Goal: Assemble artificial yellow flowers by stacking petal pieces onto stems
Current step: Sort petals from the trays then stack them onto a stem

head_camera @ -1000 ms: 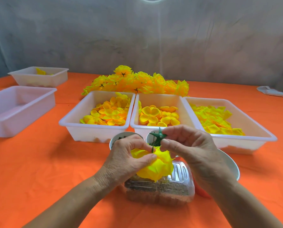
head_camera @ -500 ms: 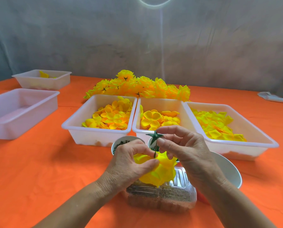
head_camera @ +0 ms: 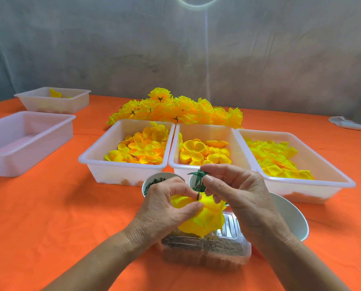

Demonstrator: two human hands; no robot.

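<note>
Left hand [head_camera: 164,208] pinches the yellow flower [head_camera: 200,219] above the clear box [head_camera: 206,248]; right hand [head_camera: 236,194] pinches the green stem [head_camera: 198,185], whose tip is at the flower's centre w/ the leafy cap up top. Best to keep the stem straight, hold the petals bunched & push down through the centre. Vs 0.5 s ago: stem looks slightly further in, grips unchanged.
</note>
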